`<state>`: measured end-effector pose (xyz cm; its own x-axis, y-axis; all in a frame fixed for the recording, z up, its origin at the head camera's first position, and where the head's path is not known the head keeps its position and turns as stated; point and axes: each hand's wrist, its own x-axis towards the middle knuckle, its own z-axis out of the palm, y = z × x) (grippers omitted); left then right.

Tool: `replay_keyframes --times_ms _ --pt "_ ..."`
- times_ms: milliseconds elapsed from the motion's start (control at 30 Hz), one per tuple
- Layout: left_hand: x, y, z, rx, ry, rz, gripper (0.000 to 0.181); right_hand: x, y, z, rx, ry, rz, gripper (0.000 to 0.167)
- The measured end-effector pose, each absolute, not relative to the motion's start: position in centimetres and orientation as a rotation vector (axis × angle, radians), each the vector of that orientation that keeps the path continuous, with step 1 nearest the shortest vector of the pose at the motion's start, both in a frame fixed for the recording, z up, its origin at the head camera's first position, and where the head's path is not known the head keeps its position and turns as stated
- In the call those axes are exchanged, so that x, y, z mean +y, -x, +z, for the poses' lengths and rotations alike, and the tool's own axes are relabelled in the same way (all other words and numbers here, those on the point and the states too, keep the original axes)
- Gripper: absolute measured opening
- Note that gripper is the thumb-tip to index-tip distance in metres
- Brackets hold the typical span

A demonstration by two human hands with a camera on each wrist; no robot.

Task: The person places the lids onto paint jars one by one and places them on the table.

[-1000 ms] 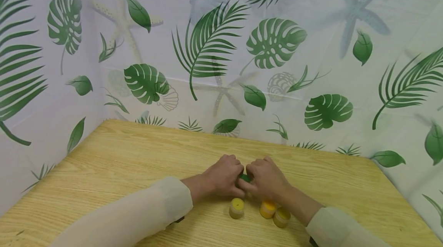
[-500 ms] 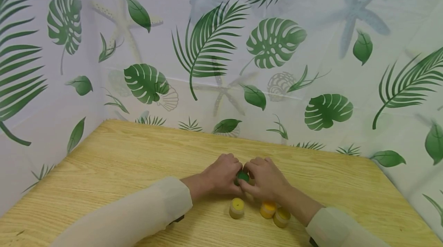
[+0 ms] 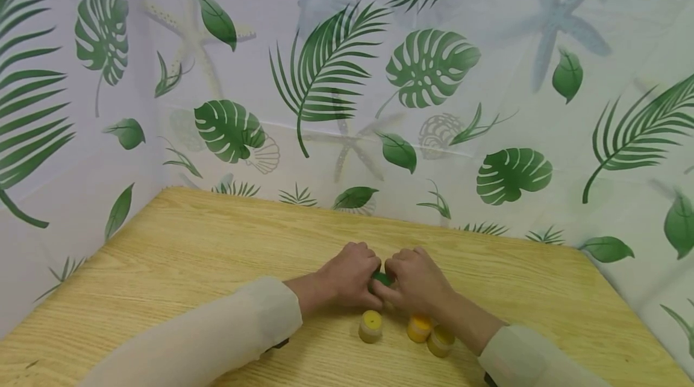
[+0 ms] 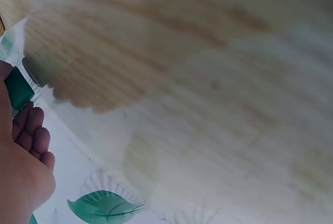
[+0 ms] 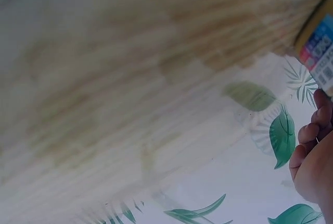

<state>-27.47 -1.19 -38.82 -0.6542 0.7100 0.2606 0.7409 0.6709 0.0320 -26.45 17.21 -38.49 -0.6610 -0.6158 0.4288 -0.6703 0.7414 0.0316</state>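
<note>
Near the middle of the table, a small tub with a green lid [image 3: 382, 279] sits between the two hands, mostly hidden by their fingers. My left hand [image 3: 349, 275] grips it from the left with curled fingers. From the right, my right hand [image 3: 418, 278] holds it, thumb across the front and fingers bent over the far side. In the left wrist view the green tub [image 4: 20, 88] shows beside the left palm. Closer to me stand a yellow-lidded tub [image 3: 371, 327], an orange-yellow tub [image 3: 420, 328] and a darker yellow tub [image 3: 441, 340].
The wood-grain table [image 3: 228, 236] runs back to a white wall covering [image 3: 347, 73] printed with green leaves, starfish and shells. In the right wrist view, a tub with a printed label [image 5: 320, 49] appears at the right edge. The orange-yellow and darker yellow tubs stand side by side.
Half a second ago the fingers were parted wider, showing more of the green lid. Now they cover more of it, much as one second ago. The other tubs have stayed put.
</note>
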Motion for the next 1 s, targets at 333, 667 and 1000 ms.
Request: replay_keyframes --times_ms 333,667,1000 --pt "-1.07 27.53 -38.89 -2.663 1.159 -0.147 0.04 17.4 26.13 -38.52 -2.615 -0.924 0.202 0.03" --pt "-1.01 27.45 -38.98 -2.671 1.158 -0.174 0.038 17.22 26.28 -38.63 -2.583 -0.953 0.215 0.031" --pt "-0.94 27.3 -38.88 -2.678 1.183 -0.167 0.037 17.19 26.36 -38.74 -2.516 -0.947 0.198 0.04"
